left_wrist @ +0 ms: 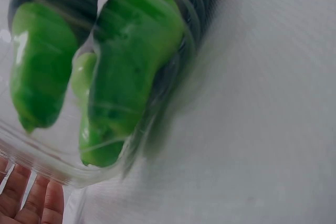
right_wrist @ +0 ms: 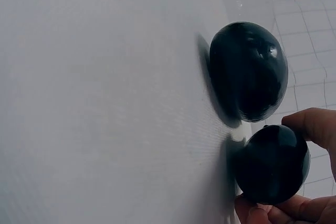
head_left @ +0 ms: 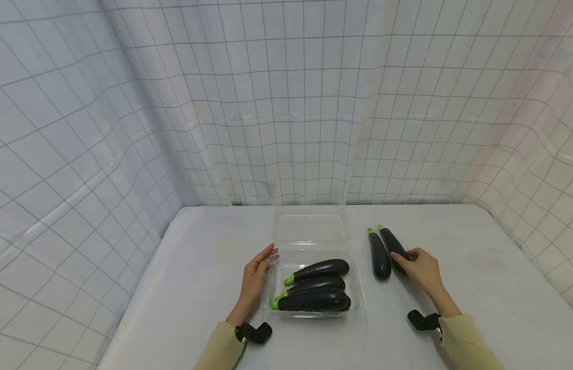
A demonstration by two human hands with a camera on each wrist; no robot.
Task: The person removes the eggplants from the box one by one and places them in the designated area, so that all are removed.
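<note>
In the head view, a clear plastic clamshell box (head_left: 355,288) lies with its lid laid back, holding several dark eggplants (head_left: 314,299) with bright green stem ends pointing left. My left hand (head_left: 255,277) is at the box's left side, its fingers extended by the wall; the left wrist view shows those fingers (left_wrist: 34,198) beyond the box's clear edge. To the right of the box two more eggplants lie side by side on the table. My right hand (head_left: 421,266) pinches the rightmost eggplant (right_wrist: 273,166) between thumb and fingers near its thick end. The other eggplant (right_wrist: 249,72) is untouched.
The clear lid (head_left: 310,227) lies flat behind the box. A white cloth covers the table (head_left: 207,257), and checked white curtains (head_left: 286,103) hang at the back and both sides.
</note>
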